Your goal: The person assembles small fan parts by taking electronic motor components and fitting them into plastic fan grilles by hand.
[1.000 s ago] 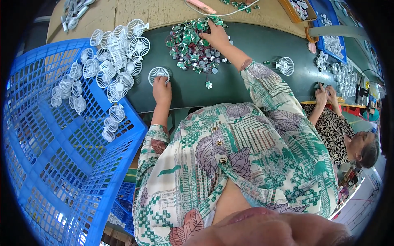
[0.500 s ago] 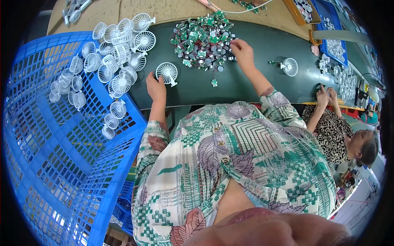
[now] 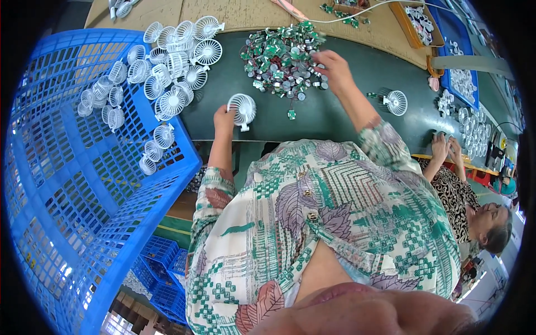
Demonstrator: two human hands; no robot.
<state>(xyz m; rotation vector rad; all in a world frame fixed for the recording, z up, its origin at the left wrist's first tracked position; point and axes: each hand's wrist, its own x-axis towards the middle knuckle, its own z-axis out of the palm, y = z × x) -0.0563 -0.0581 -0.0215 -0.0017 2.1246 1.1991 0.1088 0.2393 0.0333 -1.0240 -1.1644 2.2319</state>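
Note:
My left hand (image 3: 224,119) is closed on the rim of a white round fan cage (image 3: 242,110), tilted up a little at the front of the dark green table. At the right side of a heaped pile of small green circuit boards with silvery round motors (image 3: 282,58), my right hand (image 3: 335,71) has its fingers bent together in a pinch. What those fingertips hold, if anything, is too small to make out. One board (image 3: 291,114) lies apart in front of the pile. Another white fan cage (image 3: 396,103) rests farther right, with a small green board beside it.
A large blue plastic crate (image 3: 106,195) leans at the left, with many white fan cages (image 3: 172,101) heaped at its edge and on the table. Cardboard (image 3: 245,14) covers the back. An orange-yellow tray (image 3: 413,28) and a blue tray (image 3: 460,84) stand right; a co-worker's hands (image 3: 445,148) work there.
My left hand has gripped the fan cage and tilted it up off the table, slightly to the right. My right hand stays at the pile's right edge. The whole view has shifted a little.

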